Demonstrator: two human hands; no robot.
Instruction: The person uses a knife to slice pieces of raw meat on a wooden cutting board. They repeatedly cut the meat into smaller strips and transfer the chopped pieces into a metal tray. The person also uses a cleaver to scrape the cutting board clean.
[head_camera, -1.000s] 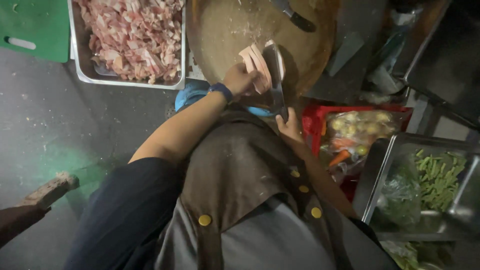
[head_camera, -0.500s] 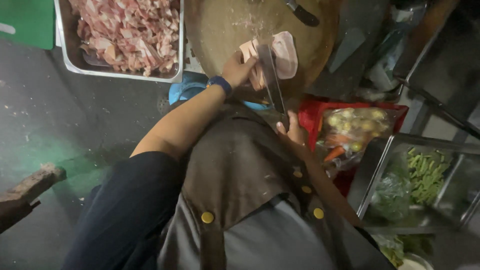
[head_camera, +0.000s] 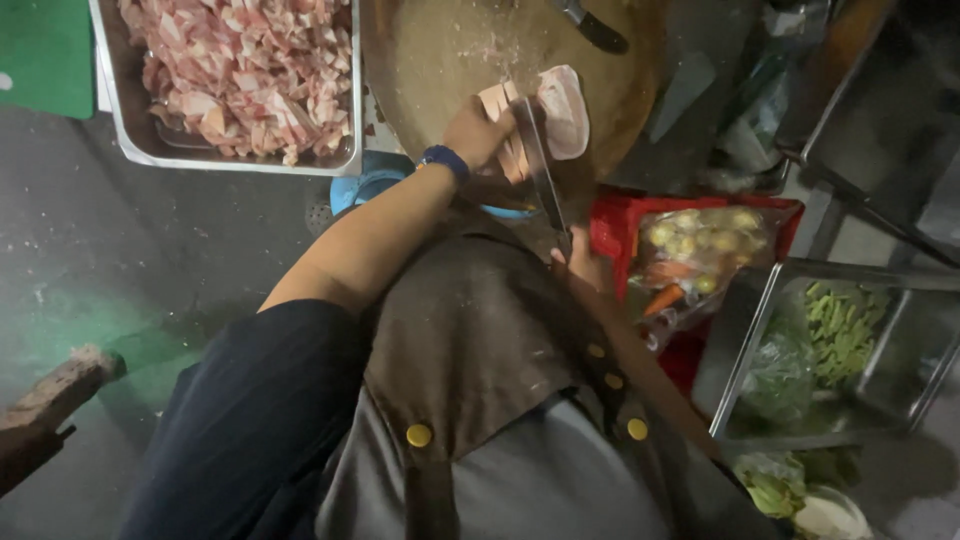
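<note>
On a round wooden chopping block (head_camera: 440, 60) lies a slab of pale pink raw meat (head_camera: 562, 108). My left hand (head_camera: 478, 132), with a blue band at the wrist, presses on the cut slices at the meat's left end. My right hand (head_camera: 582, 262) grips the handle of a long cleaver (head_camera: 535, 165), whose blade stands on edge in the meat just right of my left fingers. A brown apron and dark sleeve fill the lower middle of the view.
A steel tray (head_camera: 140, 150) of chopped raw meat sits left of the block. A second knife (head_camera: 592, 28) lies on the block's far side. A red crate (head_camera: 625, 215) holds bagged vegetables (head_camera: 700, 245); a steel tray (head_camera: 745, 370) of greens stands at right. A green board (head_camera: 45, 55) lies at top left.
The cleaver has moved along the meat with my left hand shifting beside it, and the meat slab now lies further right of the blade. The view has shifted slightly.
</note>
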